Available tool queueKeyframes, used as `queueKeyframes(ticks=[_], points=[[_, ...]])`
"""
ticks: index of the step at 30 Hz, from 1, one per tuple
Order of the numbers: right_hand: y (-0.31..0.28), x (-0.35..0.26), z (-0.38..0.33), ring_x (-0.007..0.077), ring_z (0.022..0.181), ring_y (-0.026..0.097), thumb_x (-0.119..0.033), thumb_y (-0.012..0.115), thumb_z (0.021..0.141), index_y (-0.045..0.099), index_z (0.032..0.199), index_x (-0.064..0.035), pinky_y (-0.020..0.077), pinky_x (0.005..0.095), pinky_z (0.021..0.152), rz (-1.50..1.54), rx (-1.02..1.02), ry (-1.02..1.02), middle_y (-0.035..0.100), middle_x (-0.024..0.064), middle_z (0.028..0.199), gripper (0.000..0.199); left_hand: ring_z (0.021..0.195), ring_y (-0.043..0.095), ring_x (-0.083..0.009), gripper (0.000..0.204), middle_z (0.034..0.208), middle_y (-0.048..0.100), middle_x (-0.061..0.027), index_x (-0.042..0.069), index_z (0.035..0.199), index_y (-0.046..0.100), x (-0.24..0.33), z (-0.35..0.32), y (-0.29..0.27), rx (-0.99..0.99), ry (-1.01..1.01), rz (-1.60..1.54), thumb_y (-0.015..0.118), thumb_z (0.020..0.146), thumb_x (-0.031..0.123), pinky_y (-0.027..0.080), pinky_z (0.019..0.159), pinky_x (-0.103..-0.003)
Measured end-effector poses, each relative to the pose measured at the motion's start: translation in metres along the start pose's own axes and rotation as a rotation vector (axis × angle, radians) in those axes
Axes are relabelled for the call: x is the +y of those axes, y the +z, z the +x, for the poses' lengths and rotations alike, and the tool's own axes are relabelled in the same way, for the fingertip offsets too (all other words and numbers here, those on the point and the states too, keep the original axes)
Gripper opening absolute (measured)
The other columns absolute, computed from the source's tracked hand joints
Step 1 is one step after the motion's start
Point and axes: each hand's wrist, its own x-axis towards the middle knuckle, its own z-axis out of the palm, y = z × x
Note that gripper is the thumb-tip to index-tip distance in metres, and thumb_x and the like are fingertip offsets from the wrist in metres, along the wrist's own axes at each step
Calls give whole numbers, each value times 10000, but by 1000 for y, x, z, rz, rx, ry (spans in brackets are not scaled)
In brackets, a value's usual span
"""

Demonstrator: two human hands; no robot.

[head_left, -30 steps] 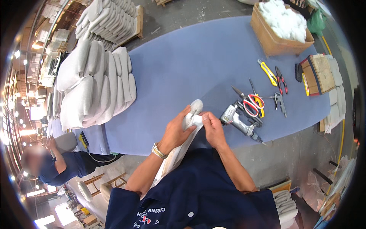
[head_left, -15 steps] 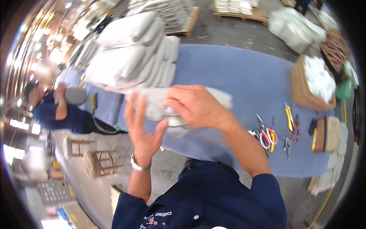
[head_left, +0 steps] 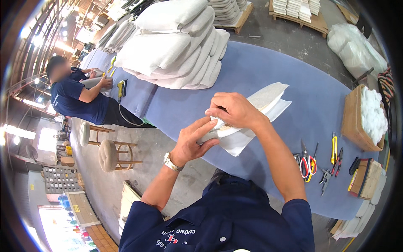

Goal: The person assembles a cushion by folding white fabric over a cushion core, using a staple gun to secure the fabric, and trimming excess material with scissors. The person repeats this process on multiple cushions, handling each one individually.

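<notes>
Pale cloth-wrapped piece (head_left: 270,97) is held over the desk (head_left: 252,61), one end gripped by the fingers of the left hand (head_left: 189,142), edge pinched by the right hand (head_left: 236,110), probably so the cloth won't slip.

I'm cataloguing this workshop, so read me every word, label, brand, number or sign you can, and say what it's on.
Camera wearer's navy-blue fabric shirt: white lettering and a red emblem on the chest; I won't copy the wording.
Tan box-shaped unit, lower left: small yellow rectangular label, too small to read.
</notes>
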Motion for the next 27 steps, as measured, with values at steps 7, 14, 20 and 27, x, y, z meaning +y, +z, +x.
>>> queueKeyframes(ticks=[7,14,20,27], points=[[-11,-12,-39,256,882,675,-165,725,942,688,973,-41,535,352,814,-64,338,58,700,107,1002,134,991,756,-285,643,1186,756,-129,121,1312,713,-1,21,-17,-217,-117,-17,942,712,148,610,825,-349],[-30,55,-305,303,1082,668,-140,702,967,642,1208,-9,513,414,966,-465,691,878,686,156,1138,281,1187,704,-310,747,1364,689,-153,79,1389,654,-6,35,-26,-275,-107,-136,943,701,131,574,1001,-377],[-8,55,-428,425,1264,551,-51,738,858,594,1275,-17,433,493,1085,-762,579,1089,605,218,1298,442,1250,673,-322,825,1445,634,-159,70,1436,605,-6,57,-27,-354,-60,-170,946,690,154,564,1035,-395],[-15,60,-427,439,1228,558,3,739,795,578,1318,-49,456,500,1041,-975,520,1178,605,208,1292,550,1220,694,-323,842,1403,668,-147,82,1445,526,-13,68,-26,-215,23,-86,945,721,174,604,955,-384]])
